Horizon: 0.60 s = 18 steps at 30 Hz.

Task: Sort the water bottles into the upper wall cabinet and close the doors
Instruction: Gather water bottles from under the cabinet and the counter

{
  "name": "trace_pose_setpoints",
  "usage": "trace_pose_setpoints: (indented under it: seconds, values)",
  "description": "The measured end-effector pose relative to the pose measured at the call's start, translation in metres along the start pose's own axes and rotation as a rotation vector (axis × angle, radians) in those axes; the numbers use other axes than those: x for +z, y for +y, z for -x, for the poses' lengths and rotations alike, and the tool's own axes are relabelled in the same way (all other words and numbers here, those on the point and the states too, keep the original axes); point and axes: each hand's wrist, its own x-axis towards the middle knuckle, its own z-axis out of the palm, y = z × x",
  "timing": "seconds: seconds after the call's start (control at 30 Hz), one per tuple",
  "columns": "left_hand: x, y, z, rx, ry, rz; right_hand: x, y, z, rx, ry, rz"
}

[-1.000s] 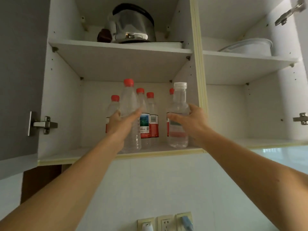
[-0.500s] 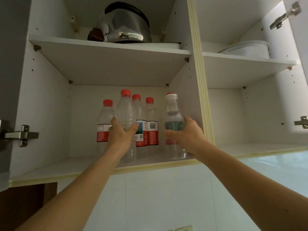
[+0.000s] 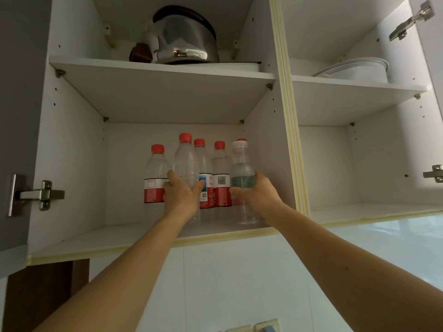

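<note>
Left compartment, lower shelf (image 3: pixel 96 238) — water bottles (image 3: pixel 221 164) in a row | kettle (image 3: pixel 184 39) on shelf above | bowl (image 3: pixel 354 69) — right compartment, upper shelf.

Label print on the red-capped bottles (image 3: pixel 221 180) is way too small to read. A sixth bottle sits behind the white-capped bottle (image 3: pixel 242 178) — only its red cap peeks out. Wall sockets (image 3: pixel 266 325) at the bottom edge are cut off, and the dark thing (image 3: pixel 141 52) beside the kettle (image 3: pixel 184 41) — can't tell what it is.

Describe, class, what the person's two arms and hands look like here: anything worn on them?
Both forearms are bare up to the picture's edge: no sleeves, gloves, watch or bracelets show. The left hand and right hand show no rings.
</note>
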Motion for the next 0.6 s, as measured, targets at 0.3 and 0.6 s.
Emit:
trace_pose_setpoints:
  seconds: [0.3, 0.6]
  values:
    - [-0.013, -0.001, 0.023, 0.052, -0.013, -0.157, -0.032, -0.002, 0.038, -0.005, -0.016, 0.335]
    - [-0.024, 0.032, 0.116, 0.492, 0.157, -0.1, -0.098, 0.005, 0.144, -0.267, -0.02, 0.542]
